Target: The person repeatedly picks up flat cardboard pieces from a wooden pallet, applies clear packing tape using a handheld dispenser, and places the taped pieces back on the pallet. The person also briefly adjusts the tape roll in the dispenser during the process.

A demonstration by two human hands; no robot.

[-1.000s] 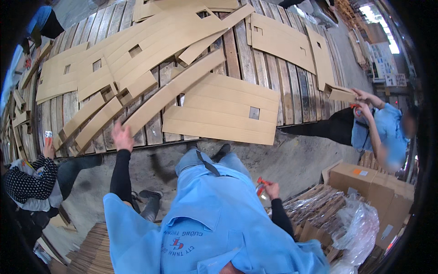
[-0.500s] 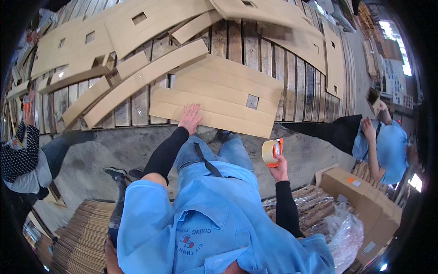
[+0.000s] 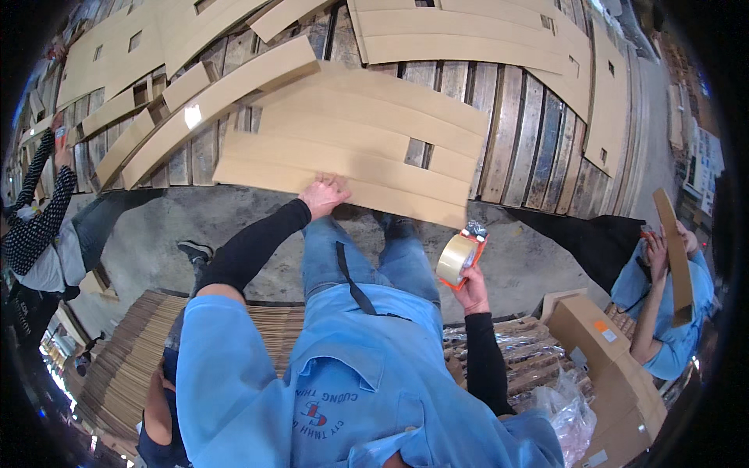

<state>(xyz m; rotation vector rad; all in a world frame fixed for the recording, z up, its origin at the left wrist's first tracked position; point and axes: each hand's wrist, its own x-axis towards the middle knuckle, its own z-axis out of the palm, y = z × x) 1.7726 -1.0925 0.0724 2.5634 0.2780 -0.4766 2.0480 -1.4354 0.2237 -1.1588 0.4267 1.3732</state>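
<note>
The left hand point(image 3: 325, 195) lies flat, fingers spread, on the near edge of the folded cardboard sheet point(image 3: 359, 144), grasping nothing. The right hand point(image 3: 470, 290) is clenched round a tape dispenser point(image 3: 460, 256), held up just right of the knees, apart from the sheet. I'd say press the flap firm first, then bring the tape squarely across. Wooden slats point(image 3: 530, 132) lie beyond; a brown box point(image 3: 581, 327) sits right.

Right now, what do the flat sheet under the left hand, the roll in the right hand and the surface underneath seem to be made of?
The flat sheet under the left hand looks like matte brown cardboard, with crease lines and a cut-out slot. The roll in the right hand seems to be glossy tan plastic tape on an orange dispenser. The slatted platform looks like weathered wooden planks, with visible grain and gaps.
</note>
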